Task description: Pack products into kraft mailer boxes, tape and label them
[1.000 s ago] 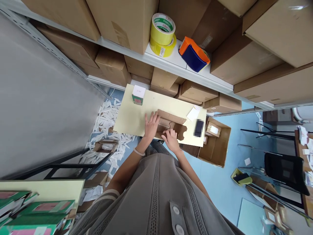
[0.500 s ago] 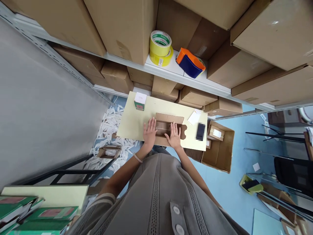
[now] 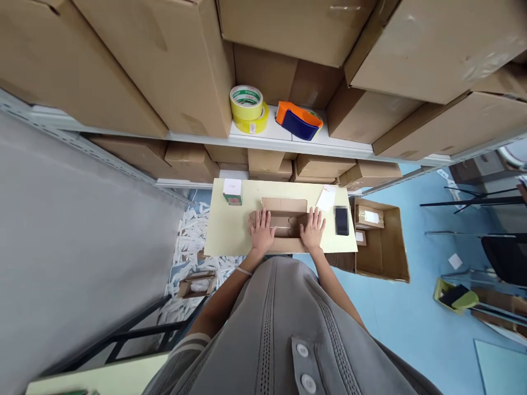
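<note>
An open cardboard box (image 3: 284,205) sits on the pale yellow table (image 3: 222,236) in front of me, its far flap standing out behind. My left hand (image 3: 262,231) lies at the box's left end, fingers stretched forward. At the right end rests my right hand (image 3: 313,229), its fingers spread too. Both hands touch the cardboard and hold nothing. A small white and green box (image 3: 233,192) stands at the table's back left. To the right are a white paper (image 3: 326,198) and a dark phone (image 3: 341,220).
A shelf (image 3: 272,144) behind the table bears cardboard cartons, yellow tape rolls (image 3: 247,109) and an orange and blue tape dispenser (image 3: 299,120). Right of the table stands a large open carton (image 3: 382,260) with parcels inside. White paper strips (image 3: 193,236) cover the floor at left.
My right hand has moved from inside the box to its right end; the right end flap now stands up. My left hand stays at the left end. The view has shifted.
</note>
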A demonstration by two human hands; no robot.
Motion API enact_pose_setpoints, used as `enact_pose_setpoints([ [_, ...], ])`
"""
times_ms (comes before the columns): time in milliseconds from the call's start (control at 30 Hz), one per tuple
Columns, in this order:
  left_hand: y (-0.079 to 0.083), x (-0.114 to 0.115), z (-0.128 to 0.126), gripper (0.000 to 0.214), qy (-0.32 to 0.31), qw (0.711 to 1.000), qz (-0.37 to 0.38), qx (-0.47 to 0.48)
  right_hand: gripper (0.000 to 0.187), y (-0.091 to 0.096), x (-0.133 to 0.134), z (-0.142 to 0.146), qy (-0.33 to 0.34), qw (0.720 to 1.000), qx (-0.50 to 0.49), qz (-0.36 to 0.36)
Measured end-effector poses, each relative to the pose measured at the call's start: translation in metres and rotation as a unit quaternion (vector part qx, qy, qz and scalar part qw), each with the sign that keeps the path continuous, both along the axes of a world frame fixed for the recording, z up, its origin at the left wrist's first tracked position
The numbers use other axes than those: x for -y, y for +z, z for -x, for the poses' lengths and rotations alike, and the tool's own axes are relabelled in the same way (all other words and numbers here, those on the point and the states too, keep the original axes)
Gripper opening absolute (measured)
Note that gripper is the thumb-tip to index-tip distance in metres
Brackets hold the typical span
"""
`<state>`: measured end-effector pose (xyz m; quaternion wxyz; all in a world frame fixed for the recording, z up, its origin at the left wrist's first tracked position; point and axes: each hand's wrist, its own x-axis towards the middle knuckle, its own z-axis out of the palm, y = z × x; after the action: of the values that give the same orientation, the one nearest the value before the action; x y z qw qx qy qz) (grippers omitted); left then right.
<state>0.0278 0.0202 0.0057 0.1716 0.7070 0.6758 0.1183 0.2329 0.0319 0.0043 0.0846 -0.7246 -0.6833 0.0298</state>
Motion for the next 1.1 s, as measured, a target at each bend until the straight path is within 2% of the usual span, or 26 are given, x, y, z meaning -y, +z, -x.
enact_pose_setpoints([
  [133,-0.002,-0.003,-0.001,0.065,-0.017,1.0,-0.001,-0.012,0.073,-0.018,0.009,-0.016,-0.039,0.994,-0.084,0.061],
  [233,-0.003,-0.004,-0.001,0.063,-0.027,1.0,-0.001,-0.014,0.072,-0.029,0.011,-0.018,-0.082,0.969,-0.204,0.115],
  [333,-0.004,-0.003,0.0,0.062,-0.027,1.0,-0.002,-0.015,0.07,-0.031,0.007,-0.015,-0.112,0.944,-0.278,0.136],
  [433,-0.004,-0.002,0.001,0.064,-0.023,0.999,-0.009,-0.02,0.068,-0.025,0.005,-0.012,-0.134,0.938,-0.285,0.144],
  [567,0.001,-0.001,-0.002,0.066,-0.014,0.999,-0.018,-0.025,0.069,-0.018,0.002,-0.013,-0.153,0.946,-0.239,0.154],
  [700,0.008,0.013,-0.006,0.069,0.033,0.999,-0.032,-0.029,0.066,-0.014,0.0,-0.019,-0.104,0.948,-0.223,0.202],
  [800,0.006,0.05,-0.01,0.069,0.127,0.991,-0.039,-0.034,0.076,-0.018,0.005,-0.023,-0.017,0.951,-0.225,0.209],
  [867,0.002,0.088,-0.016,0.07,0.205,0.977,-0.037,-0.041,0.086,-0.02,0.011,-0.023,0.043,0.95,-0.205,0.233],
  [933,-0.001,0.136,-0.022,0.071,0.289,0.956,-0.015,-0.04,0.09,-0.019,0.021,-0.014,0.124,0.939,-0.172,0.272],
  [1000,0.005,0.19,-0.025,0.071,0.371,0.928,0.012,-0.035,0.091,-0.011,0.036,0.009,0.213,0.916,-0.147,0.305],
  [1100,0.031,0.274,-0.02,0.07,0.478,0.877,0.035,-0.032,0.088,0.013,0.073,0.067,0.343,0.862,-0.129,0.349],
])
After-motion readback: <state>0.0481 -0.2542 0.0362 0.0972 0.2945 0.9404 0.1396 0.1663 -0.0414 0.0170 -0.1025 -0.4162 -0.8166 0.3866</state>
